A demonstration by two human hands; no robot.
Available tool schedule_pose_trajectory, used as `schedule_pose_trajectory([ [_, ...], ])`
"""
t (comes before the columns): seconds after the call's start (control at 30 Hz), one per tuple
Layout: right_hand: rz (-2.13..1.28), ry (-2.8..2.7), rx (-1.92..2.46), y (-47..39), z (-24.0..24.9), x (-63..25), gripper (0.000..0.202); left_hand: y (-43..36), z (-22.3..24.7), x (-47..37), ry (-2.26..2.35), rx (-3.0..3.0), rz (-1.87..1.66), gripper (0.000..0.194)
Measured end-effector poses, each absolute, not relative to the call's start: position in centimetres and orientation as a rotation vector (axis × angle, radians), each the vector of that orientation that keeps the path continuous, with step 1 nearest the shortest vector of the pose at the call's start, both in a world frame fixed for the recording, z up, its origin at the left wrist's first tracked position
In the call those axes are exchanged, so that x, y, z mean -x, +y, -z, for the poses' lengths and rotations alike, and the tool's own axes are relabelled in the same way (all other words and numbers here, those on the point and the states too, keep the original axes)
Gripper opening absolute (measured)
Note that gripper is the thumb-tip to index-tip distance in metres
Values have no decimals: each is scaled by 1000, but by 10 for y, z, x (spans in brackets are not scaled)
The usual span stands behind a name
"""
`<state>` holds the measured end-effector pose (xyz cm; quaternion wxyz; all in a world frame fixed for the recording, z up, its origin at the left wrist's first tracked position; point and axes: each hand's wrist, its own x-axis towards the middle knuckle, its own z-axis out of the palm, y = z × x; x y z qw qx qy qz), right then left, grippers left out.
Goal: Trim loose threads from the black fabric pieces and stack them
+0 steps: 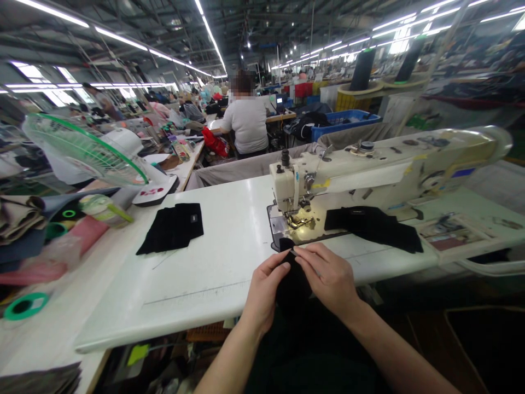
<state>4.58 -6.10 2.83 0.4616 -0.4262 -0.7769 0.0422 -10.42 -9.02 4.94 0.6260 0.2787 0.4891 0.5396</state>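
A black fabric piece (293,293) hangs over the front edge of the sewing table, held up before the sewing machine (289,189). My left hand (262,287) grips its left side, thumb on top. From the other side my right hand (330,276) pinches at the fabric's upper part, its fingertips almost meeting the left ones. A small greyish thing shows between the fingertips, too small to name. The lit needle area and presser foot (301,221) lie just beyond the hands.
Black fabric pieces (172,227) with a small label lie left on the white table (229,241). More black pieces (375,224) rest under the machine arm. A parts tray (455,235) is at right. A green fan (88,148) stands left; a person (246,123) sits ahead.
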Motion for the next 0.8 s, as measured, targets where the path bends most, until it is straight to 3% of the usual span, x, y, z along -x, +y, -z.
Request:
schedule_pose_trajectory([
  [0.8,-161,-1869,1096,-59,-28,-48,27,-91,-48,105,1163,-597,-1222,38],
])
